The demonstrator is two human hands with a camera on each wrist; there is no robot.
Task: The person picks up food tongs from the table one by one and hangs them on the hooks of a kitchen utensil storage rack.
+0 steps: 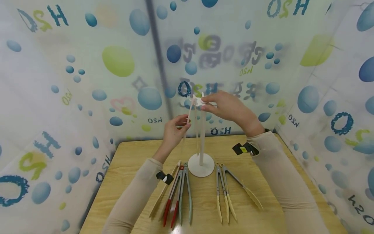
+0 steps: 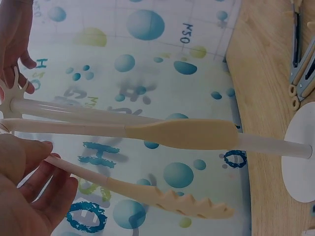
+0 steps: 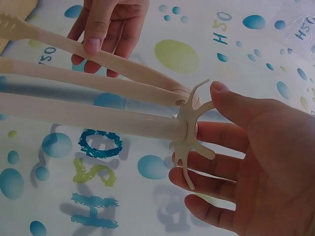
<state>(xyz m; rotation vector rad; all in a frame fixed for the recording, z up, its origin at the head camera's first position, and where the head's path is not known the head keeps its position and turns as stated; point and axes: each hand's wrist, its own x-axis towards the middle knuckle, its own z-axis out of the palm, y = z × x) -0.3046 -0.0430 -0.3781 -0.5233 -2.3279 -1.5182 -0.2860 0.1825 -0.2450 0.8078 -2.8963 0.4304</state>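
Observation:
A white stand (image 1: pixel 202 139) with a hooked top (image 3: pixel 186 123) rises from a round base (image 1: pixel 201 169). Pale tongs hang at its top, their two arms spread: one has a broad smooth end (image 2: pixel 182 133), the other a toothed end (image 2: pixel 187 196). My left hand (image 1: pixel 175 131) (image 2: pixel 29 182) pinches the toothed arm partway down its handle, thumb against fingers. At the hooked top, my right hand (image 1: pixel 225 104) (image 3: pixel 266 142) holds the hooks, thumb on one and fingers curled behind the others. How the tongs' joined end sits on the hook is partly hidden.
On the wooden table (image 1: pixel 131 156), left of the base, lie red-tipped tongs (image 1: pixel 175 195), green tongs (image 1: pixel 185 195) and pale tongs (image 1: pixel 163 191). Right of it are cream-tipped tongs (image 1: pixel 226 195), one pair spread wide. Printed curtains (image 1: pixel 117 61) surround the table's back and sides.

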